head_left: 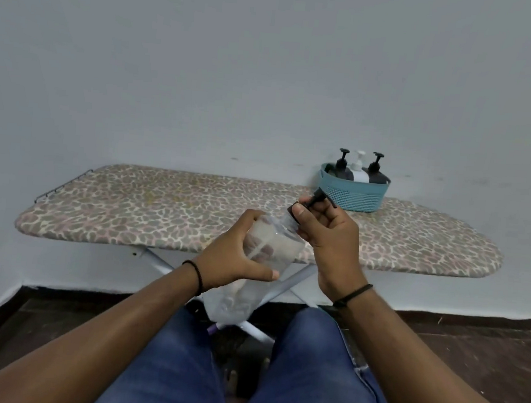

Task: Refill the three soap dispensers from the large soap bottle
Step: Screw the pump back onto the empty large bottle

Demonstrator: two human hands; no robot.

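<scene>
The right hand closes its thumb and fingers round the dark pump cap at the neck of the large soap bottle, while the left hand wraps round the clear body of that bottle, thumb along its near side. The bottle is held in the air, tilted with its neck up and away from the person, its base low above the knees in blue jeans. Taking the bottle as landmark: beyond it lies the ironing board, which serves as the table, with a leopard-print cover; farther beyond and to the right of the neck, a teal basket stands on the board against the wall. In the basket stand the three soap dispensers, upright and close together, two dark with black pumps and one pale between them, all with pumps still fitted.

The step in hand appears to be unscrewing the pump from the large bottle. It is done well if the left hand holds firm without squeezing the soft wall, the neck is kept highest, and the right hand turns the collar rather than the nozzle. The long dip tube visible inside should then be drawn straight out and allowed to drip into the bottle.
</scene>
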